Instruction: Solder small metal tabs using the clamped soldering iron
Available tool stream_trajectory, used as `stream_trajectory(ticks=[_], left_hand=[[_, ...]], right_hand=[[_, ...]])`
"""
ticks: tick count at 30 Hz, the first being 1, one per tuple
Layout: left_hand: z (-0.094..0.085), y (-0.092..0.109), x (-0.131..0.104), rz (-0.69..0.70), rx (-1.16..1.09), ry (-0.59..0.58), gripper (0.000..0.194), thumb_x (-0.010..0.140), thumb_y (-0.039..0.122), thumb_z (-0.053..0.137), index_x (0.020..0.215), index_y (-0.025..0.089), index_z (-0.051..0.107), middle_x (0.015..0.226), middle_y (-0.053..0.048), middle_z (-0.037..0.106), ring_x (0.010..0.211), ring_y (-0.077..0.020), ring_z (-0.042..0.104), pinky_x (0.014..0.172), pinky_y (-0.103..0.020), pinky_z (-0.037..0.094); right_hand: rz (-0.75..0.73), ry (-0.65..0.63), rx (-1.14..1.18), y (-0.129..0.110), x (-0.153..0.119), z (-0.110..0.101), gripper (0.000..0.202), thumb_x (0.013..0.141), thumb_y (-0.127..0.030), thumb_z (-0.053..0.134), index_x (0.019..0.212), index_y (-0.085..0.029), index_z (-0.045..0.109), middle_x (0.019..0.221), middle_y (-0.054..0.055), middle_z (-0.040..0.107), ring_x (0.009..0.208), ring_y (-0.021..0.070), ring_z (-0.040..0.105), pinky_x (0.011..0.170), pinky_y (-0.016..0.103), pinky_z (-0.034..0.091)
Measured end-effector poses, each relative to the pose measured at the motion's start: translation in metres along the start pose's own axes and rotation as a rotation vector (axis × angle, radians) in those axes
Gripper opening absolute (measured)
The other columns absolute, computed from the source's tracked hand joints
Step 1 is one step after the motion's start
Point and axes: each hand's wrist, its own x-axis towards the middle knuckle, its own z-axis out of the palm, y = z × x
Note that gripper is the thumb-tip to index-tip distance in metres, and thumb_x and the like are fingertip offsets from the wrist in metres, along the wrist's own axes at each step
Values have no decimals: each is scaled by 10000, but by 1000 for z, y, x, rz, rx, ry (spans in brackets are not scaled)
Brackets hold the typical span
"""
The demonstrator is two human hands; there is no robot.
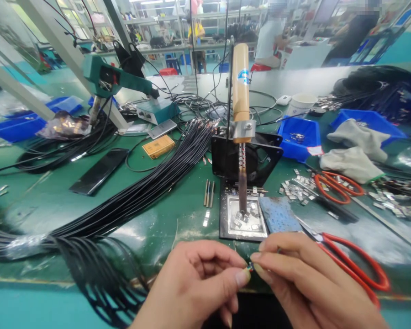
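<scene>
Left hand [203, 281] and right hand [310, 274]: each grip pinched nearly closed on tiny coloured wires [250, 267], nearside of the soldering iron [240, 98]. I'd worry about burns if a tug slips ironward.

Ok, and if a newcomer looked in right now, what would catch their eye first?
Probably the wooden-handled soldering iron, clamped upright near the centre with its tip pointing down over a square metal tray. Next, the thick bundle of black cables sweeping across the left side of the bench. In front, the left hand and right hand meet at the fingertips around tiny coloured wires.
</scene>
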Motion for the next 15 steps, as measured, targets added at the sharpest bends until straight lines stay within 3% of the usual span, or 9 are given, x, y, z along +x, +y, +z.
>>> stream_trajectory(ticks=[4, 9, 15], left_hand=[[2, 4, -6, 1, 43, 16, 270, 797, 339, 798, 883, 103, 699, 591, -25, 602, 528, -93, 547, 488, -174, 486], [6, 11, -10, -47, 129, 47, 331, 794, 392, 794, 897, 95, 689, 584, -13, 579, 513, -81, 514, 486, -172, 460], [0, 5, -5, -68, 187, -16, 336, 815, 413, 766, 915, 110, 661, 592, -3, 581, 488, -73, 501, 469, -166, 443]], right_hand=[[-64, -82, -35, 3, -1, -7, 284, 925, -71, 615, 1171, -210, 586, 1063, 35, 672, 952, 117, 686, 803, 160, 568], [-109, -175, -162, 1, 3, -14, 226, 998, -137, 519, 1206, -216, 555, 1065, 44, 709, 928, 128, 718, 714, 176, 585], [-196, -159, -309, 1, 4, -20, 205, 1037, -200, 456, 1214, -221, 557, 1062, 34, 725, 895, 121, 722, 698, 218, 572]])
